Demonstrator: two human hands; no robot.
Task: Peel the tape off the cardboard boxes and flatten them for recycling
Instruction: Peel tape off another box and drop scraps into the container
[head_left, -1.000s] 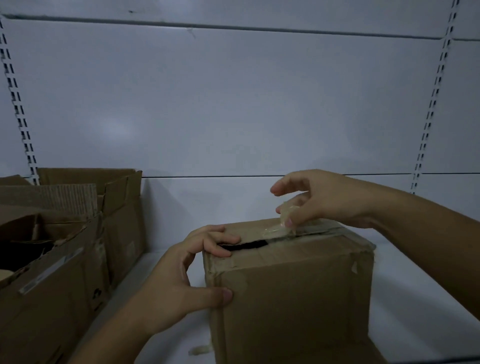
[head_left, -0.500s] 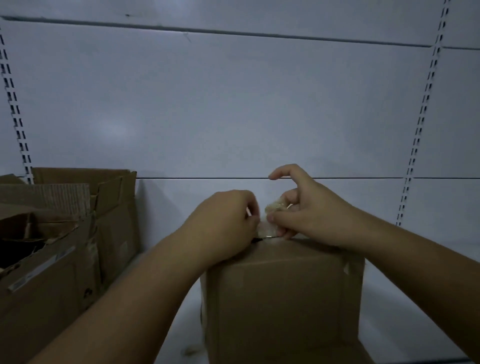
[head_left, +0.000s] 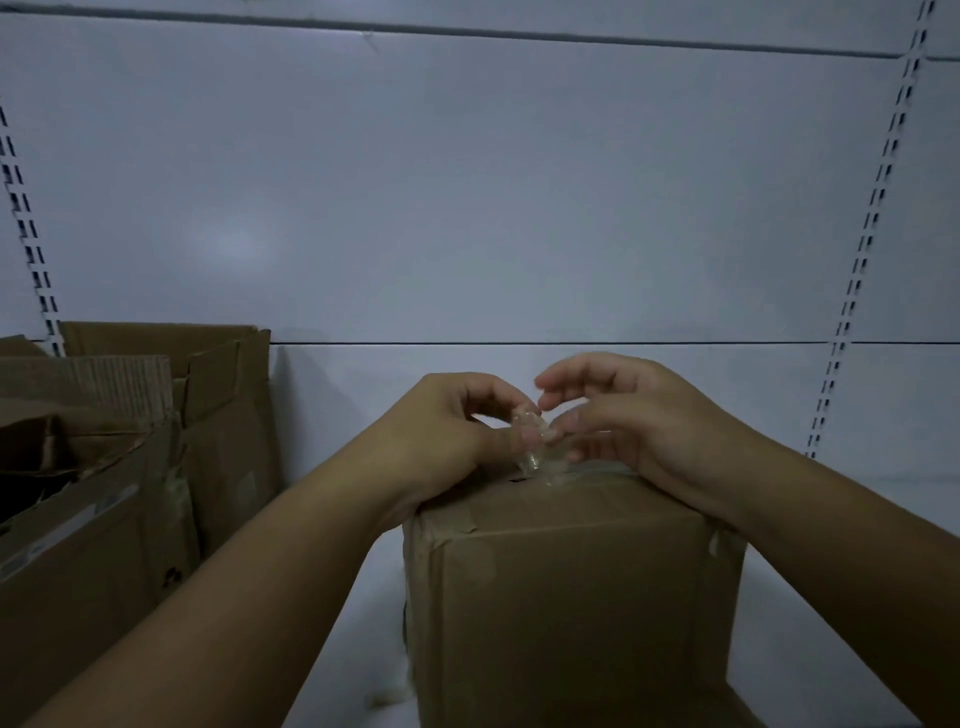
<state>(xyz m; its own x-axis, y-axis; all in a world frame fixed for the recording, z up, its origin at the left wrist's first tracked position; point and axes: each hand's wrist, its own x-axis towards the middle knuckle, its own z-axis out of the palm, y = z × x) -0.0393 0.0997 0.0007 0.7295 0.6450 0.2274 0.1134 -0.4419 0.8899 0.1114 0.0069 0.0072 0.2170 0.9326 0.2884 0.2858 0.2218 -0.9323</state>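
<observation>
Dim, bluish light throughout — shadows soft. A faint sheen sits on the back panel (head_left: 228, 249) up-left of the grip. There the right hand (head_left: 649, 415) and tape (head_left: 530, 441) are motion-smeared; slotted uprights (head_left: 877, 205) far to either side bow.

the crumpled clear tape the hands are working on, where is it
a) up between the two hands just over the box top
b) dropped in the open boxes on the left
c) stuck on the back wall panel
a: the crumpled tape stands up between the left hand and the right hand, with its lower end stuck to the top of the box.
</observation>
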